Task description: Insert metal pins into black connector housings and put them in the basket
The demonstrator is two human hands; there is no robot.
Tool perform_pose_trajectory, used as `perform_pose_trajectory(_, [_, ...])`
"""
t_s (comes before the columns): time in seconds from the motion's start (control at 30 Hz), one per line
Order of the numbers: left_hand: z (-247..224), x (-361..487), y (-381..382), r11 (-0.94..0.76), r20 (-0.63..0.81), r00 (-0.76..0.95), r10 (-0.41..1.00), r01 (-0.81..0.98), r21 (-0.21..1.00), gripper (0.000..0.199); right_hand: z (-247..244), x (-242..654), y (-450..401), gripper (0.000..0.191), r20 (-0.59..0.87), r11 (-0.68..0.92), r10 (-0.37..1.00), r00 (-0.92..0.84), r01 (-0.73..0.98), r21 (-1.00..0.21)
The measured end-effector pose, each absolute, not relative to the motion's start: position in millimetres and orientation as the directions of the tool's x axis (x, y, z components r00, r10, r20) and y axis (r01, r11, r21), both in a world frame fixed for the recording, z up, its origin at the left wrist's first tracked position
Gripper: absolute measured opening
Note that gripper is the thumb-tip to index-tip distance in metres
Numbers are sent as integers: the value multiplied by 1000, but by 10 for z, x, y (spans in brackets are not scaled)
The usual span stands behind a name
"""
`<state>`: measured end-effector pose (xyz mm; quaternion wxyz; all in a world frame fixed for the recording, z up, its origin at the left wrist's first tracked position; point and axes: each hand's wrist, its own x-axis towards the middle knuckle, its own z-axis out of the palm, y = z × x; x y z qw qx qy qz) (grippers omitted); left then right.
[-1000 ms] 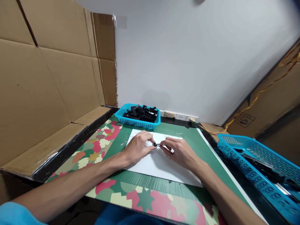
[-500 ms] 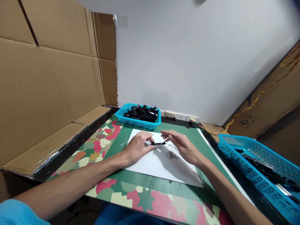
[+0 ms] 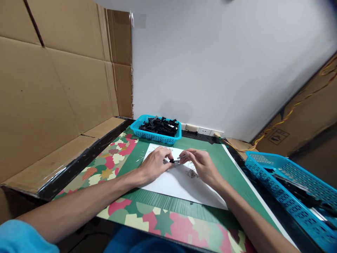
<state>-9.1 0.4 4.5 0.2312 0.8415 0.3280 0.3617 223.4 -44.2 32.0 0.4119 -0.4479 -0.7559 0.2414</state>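
My left hand (image 3: 157, 162) rests over a white sheet (image 3: 173, 186) and pinches one end of a slim black plastic strip (image 3: 173, 161) between thumb and fingers. Close against the strip's other end is my right hand (image 3: 198, 162), its thumb and fingers drawn together. A thin grey sliver (image 3: 181, 157) shows at the right fingertips, too small to name. Fingers hide most of that end of the strip. Dark small bits (image 3: 192, 173) lie scattered on the sheet below my right hand.
Behind the sheet stands a blue basket (image 3: 155, 138) heaped with black plastic strips. Another blue basket (image 3: 286, 205) with black parts is at the right. Cardboard (image 3: 65, 80) walls the left side. Power sockets (image 3: 204, 131) and a yellow cable (image 3: 285, 114) are at the back right.
My right hand has closed its fingers and come in to the right end of the black strip. The left hand keeps its hold in nearly the same place.
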Motion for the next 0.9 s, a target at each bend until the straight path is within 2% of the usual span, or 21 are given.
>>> perform_pose_trajectory(0.2, [30,-83,19,-682,454,535,712,373,630,9,253,2078,-400,43,461,500,862,-209,490,-714])
perform_pose_trajectory(0.47, [59,-86,1,-698,458,552,697,375,611,5,234,2019,-314,35,436,508,859,-268,547,-666])
perform_pose_trajectory(0.9, [65,-99,-3,-714,461,570,680,370,595,5,253,2027,-318,35,400,514,858,-323,581,-631])
